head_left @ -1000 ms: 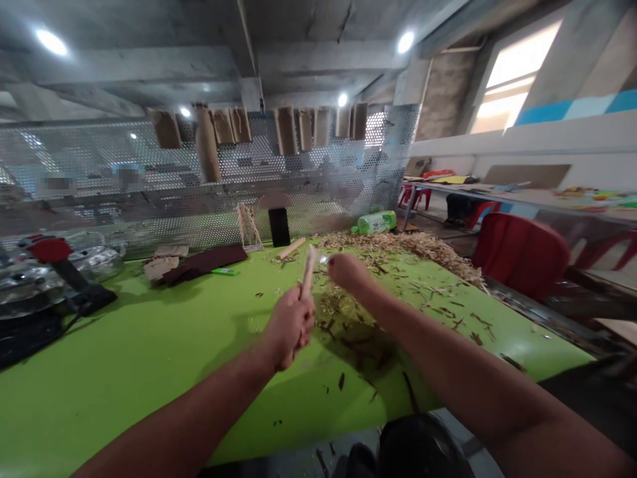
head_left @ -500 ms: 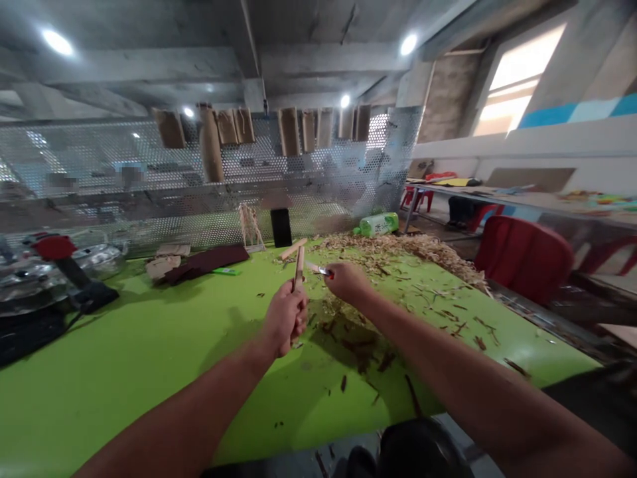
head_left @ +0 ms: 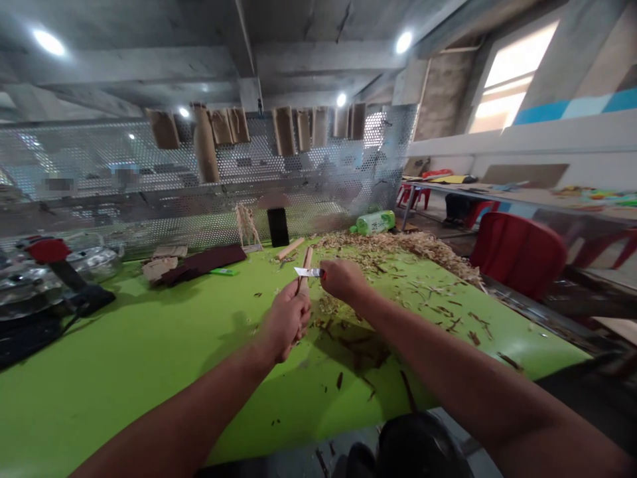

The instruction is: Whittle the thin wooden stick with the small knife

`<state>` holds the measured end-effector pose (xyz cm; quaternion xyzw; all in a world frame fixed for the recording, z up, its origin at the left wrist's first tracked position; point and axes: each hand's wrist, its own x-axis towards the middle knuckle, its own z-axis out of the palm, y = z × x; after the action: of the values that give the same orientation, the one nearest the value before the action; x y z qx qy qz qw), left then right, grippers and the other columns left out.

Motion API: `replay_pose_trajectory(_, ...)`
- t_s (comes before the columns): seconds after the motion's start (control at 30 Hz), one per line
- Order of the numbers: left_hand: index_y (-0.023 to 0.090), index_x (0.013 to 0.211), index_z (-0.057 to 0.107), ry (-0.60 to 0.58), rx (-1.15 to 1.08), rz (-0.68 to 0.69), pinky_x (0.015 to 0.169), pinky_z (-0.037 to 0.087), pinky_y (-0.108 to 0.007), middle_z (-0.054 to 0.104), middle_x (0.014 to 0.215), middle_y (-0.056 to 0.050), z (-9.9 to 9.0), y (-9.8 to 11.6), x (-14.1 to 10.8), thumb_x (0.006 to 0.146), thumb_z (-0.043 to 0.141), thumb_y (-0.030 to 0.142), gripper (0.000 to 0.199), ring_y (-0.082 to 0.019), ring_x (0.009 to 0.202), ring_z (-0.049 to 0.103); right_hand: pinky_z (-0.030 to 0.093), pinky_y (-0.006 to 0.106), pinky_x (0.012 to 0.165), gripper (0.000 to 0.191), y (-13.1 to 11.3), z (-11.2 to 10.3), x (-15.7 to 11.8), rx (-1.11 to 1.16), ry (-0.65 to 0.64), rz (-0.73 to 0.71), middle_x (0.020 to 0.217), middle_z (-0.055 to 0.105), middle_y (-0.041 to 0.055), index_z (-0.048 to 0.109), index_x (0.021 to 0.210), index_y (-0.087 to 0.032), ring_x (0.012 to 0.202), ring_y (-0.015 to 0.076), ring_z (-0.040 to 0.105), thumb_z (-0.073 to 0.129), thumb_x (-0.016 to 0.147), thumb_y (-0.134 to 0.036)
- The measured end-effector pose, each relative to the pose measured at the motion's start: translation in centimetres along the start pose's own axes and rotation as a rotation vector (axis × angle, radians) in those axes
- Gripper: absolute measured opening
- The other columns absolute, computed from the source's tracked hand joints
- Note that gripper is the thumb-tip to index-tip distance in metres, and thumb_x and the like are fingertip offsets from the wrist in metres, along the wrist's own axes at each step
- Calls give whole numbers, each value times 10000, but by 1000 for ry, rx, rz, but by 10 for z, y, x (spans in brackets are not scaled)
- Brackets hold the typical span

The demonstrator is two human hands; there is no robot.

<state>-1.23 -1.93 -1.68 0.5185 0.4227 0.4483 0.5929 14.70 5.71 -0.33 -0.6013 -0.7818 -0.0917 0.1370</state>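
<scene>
My left hand (head_left: 287, 315) is wrapped round the lower part of a wooden stick (head_left: 308, 257), whose upper end points up and away from me. In my right hand (head_left: 342, 282) is a utility knife (head_left: 310, 272) with a short bright blade pointing left. The blade lies across the stick just above my left fingers. Most of the knife's handle is hidden in my fist. Beyond the stick, another pale wooden strip (head_left: 290, 248) rests on the green table (head_left: 164, 372). Wood shavings (head_left: 378, 262) and dark bark bits are scattered to the right of my hands.
A black phone-like slab (head_left: 278, 227) leans at the back beside a small stick frame (head_left: 247, 227). A green bottle (head_left: 374, 222) lies near the shavings. At left are a dark brown sheet (head_left: 206, 261) and a red-and-black tool (head_left: 62, 265). A red chair (head_left: 517, 255) stands right.
The knife blade has moved left and slightly down, from beside the stick to across it. The stick's top has tipped to the right.
</scene>
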Motion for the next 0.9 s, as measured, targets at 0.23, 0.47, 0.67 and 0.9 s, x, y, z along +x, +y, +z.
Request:
replay_pose_trajectory(0.23,221,1317,476,-64,33,-44,334,264,-158,475,635,68,18,-2,-21,907,552,362,441,-44,384,320,443,245,694,334,54,0,27,175,-103,401,1011,728,171,729,1061,-149,888,220,690,452,899,-243)
replay_pose_trajectory(0.47,215,1320,440,-82,-35,35,359,357,-172,503,674,54,15,-9,-6,930,511,360,423,-65,419,368,426,260,668,381,90,3,30,197,9,505,1035,728,164,721,1119,-164,899,244,684,433,886,-251)
replay_pose_trajectory(0.67,198,1043,510,-18,-86,99,513,511,-233,563,754,17,-4,-16,14,897,539,348,212,-95,538,534,406,243,667,335,14,9,12,124,-7,149,943,748,99,747,1020,-221,839,208,671,459,879,-317)
replay_pose_trajectory(0.9,226,988,462,-73,-62,64,338,335,-149,472,657,82,-9,-11,13,875,557,415,239,-42,376,355,429,257,691,320,-11,1,-6,49,-66,-13,912,746,117,737,994,-220,826,215,684,441,905,-302)
